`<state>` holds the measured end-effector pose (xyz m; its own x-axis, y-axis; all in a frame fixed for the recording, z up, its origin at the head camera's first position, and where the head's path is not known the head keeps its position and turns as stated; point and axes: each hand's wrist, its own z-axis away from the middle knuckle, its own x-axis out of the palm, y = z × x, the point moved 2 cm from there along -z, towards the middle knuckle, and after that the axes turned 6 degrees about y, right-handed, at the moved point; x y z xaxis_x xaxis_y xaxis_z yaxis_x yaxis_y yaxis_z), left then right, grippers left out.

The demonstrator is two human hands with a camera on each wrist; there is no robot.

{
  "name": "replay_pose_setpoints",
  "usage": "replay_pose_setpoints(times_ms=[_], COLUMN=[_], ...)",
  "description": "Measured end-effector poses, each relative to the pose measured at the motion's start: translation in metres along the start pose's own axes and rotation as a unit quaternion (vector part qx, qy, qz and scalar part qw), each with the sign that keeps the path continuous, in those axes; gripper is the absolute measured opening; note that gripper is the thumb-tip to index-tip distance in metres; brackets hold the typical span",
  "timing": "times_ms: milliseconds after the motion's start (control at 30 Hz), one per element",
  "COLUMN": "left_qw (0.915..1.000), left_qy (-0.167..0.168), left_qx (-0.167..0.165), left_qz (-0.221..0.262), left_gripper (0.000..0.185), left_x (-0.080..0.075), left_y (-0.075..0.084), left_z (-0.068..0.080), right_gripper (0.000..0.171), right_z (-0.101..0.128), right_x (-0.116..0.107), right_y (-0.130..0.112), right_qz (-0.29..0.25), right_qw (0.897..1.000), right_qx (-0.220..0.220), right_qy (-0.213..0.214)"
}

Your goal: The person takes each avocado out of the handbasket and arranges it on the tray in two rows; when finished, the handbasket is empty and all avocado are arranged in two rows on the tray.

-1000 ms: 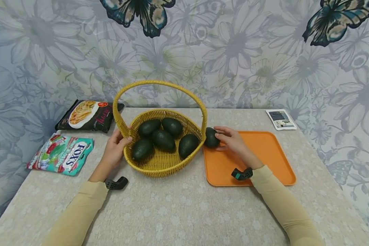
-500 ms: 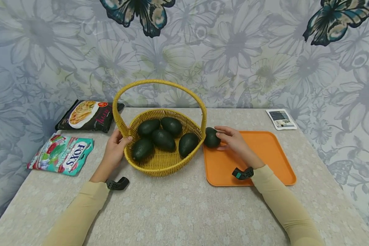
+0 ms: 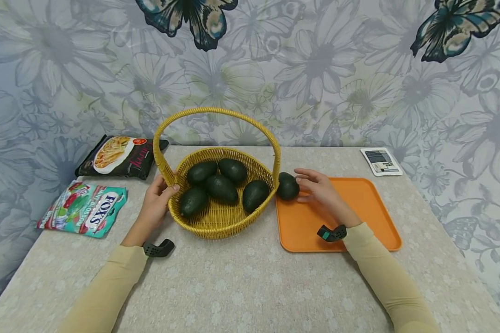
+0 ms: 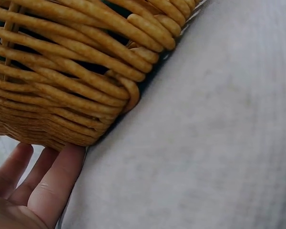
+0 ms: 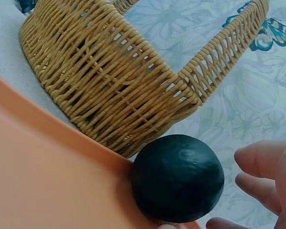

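A yellow wicker basket (image 3: 216,226) with a tall arched handle holds several dark green avocados (image 3: 221,190). My left hand (image 3: 154,201) grips its left rim, thumb over the edge; in the left wrist view fingers (image 4: 57,183) touch the woven wall from outside. On the left end of an orange tray (image 3: 358,212), one more avocado (image 3: 288,186) rests right beside the basket. My right hand (image 3: 321,192) is at that avocado's right side with loosely spread fingers. The right wrist view shows a gap between most fingers and the avocado (image 5: 178,179); a fingertip shows at its lower edge.
To the left lie a teal candy bag (image 3: 85,208) and, behind it, a black food packet (image 3: 118,156). A small white packet (image 3: 381,162) lies at the back right. The patterned wall (image 3: 316,92) rises behind the table (image 3: 233,286).
My right hand has drawn back slightly to the right, its fingers coming away from the avocado. The avocado stays at the tray's left end. My left hand keeps its hold on the basket.
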<state>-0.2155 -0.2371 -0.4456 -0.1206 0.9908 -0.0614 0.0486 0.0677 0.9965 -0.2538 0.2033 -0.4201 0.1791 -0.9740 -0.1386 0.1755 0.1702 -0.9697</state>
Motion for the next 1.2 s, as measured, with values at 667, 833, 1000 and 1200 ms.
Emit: replay_pose_setpoints(times_ms=[667,833,1000,1200], left_qw=[0.9968,0.9967,0.9972,0.9971], left_qy=[-0.021,-0.025,-0.021,-0.021], left_qx=[0.010,0.013,0.020,0.034], left_qz=[0.076,0.076,0.068,0.065], left_gripper=[0.045,0.047,0.046,0.044], left_x=[-0.001,0.000,0.000,-0.002], left_y=[-0.002,0.000,-0.001,-0.002], left_z=[0.001,0.002,0.001,0.000], right_gripper=[0.049,0.044,0.041,0.041], right_z=[0.029,0.039,0.048,0.056], right_x=[-0.012,0.001,0.017,0.038], right_y=[-0.052,-0.066,-0.075,-0.083], right_qz=[0.136,0.184,0.208,0.260], right_qw=[0.988,0.977,0.966,0.938], right_qx=[-0.060,-0.080,-0.097,-0.153], right_qy=[-0.036,-0.077,-0.118,-0.173])
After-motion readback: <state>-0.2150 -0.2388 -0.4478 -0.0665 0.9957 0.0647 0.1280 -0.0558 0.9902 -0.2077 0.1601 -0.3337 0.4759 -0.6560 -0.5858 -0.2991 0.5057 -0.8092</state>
